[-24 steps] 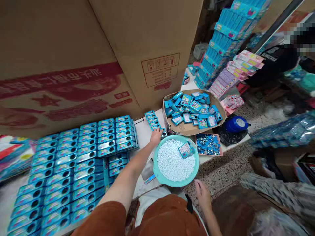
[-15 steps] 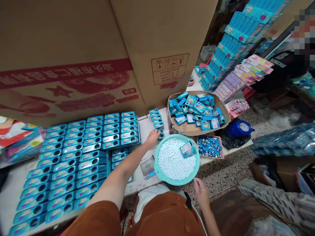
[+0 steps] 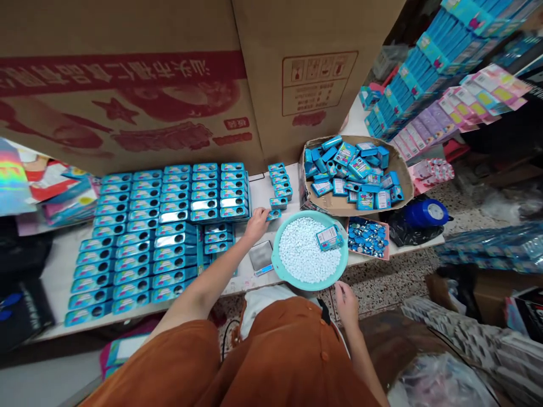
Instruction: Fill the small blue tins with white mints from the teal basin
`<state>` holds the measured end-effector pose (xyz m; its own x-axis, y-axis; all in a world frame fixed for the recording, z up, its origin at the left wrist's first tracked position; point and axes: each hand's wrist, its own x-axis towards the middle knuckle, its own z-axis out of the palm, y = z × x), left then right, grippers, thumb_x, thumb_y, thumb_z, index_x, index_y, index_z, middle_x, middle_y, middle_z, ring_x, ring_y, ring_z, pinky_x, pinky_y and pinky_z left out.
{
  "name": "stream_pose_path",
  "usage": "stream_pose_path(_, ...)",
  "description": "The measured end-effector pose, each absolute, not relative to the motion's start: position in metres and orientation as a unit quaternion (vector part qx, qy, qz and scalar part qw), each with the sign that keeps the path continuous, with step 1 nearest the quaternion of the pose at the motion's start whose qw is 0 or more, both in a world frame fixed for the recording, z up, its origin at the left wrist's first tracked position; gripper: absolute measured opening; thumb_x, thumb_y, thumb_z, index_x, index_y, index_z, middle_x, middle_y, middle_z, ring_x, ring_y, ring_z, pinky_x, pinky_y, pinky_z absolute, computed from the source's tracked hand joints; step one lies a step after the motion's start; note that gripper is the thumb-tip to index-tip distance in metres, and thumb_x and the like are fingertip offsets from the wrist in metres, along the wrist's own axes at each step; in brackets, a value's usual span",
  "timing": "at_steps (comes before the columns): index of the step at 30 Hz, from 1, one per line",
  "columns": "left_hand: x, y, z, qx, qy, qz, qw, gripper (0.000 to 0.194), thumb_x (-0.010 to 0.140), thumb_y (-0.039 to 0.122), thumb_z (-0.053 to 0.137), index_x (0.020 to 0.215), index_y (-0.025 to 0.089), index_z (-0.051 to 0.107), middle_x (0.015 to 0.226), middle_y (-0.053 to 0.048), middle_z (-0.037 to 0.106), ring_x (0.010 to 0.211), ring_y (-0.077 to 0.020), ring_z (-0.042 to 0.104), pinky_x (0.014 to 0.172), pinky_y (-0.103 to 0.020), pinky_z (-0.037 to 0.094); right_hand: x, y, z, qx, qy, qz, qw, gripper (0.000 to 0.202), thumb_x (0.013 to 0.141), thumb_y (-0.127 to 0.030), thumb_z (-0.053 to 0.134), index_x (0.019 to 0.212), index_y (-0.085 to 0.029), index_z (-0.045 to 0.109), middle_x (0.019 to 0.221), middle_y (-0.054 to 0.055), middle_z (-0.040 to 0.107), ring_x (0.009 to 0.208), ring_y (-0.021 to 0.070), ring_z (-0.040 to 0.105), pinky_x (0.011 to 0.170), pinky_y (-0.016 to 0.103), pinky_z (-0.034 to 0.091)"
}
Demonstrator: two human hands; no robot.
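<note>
My left hand (image 3: 257, 225) has its fingers closed on the end of a small blue tin (image 3: 274, 215) at the near end of a short row of blue tins (image 3: 280, 182). A turquoise basin (image 3: 278, 268) filled with small white pellets (image 3: 305, 254) is to its right. One blue tin with a white label (image 3: 329, 238) lies on the pellets. My right hand (image 3: 347, 301) is beside the near right rim of the basin, fingers loosely bent and apart, with nothing visible in it.
Many tins with round holes (image 3: 136, 254) stand in rows on the left. A cardboard tray (image 3: 360, 212) of loose tins and a pink box (image 3: 387, 255) of small blue and silver pieces are on the right. Large cartons (image 3: 169, 34) wall off the back. A blue round object (image 3: 426, 217) sits farther right.
The camera view has shifted, so the table appears higher. My left hand stays at the near end of the short row, with its tin now a little left of the row. My right hand stays near the basin.
</note>
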<state>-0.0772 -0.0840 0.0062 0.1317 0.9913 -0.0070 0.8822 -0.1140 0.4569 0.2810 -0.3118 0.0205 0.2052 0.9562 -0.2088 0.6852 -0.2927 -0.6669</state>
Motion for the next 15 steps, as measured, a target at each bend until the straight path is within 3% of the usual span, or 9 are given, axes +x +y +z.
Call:
stream_pose_path(6, -0.101, -0.162, 0.025, 0.651, 0.712, 0.209, 0.159, 0.040, 0.079, 0.026, 0.058, 0.117, 0.018, 0.050, 0.112, -0.012, 0.058, 0.107, -0.0281, 0.054, 0.093, -0.040, 0.045, 0.278, -0.305, 0.022, -0.727, -0.570, 0.318, 0.213, 0.040, 0.090, -0.046, 0.039, 0.099, -0.017, 0.065, 0.104, 0.014, 0.067, 0.097, 0.0246, 0.061, 0.089, 0.039, 0.045)
stream_pose_path(15, -0.085, -0.240, -0.007, 0.607, 0.740, 0.203, 0.206, 0.036, 0.079, 0.028, 0.059, 0.112, 0.018, 0.052, 0.108, -0.012, 0.061, 0.106, -0.0278, 0.055, 0.092, -0.040, 0.046, 0.272, -0.281, 0.030, -0.691, -0.608, 0.332, 0.205, 0.038, 0.091, -0.044, 0.039, 0.098, -0.018, 0.066, 0.102, 0.012, 0.068, 0.096, 0.0228, 0.061, 0.089, 0.036, 0.044)
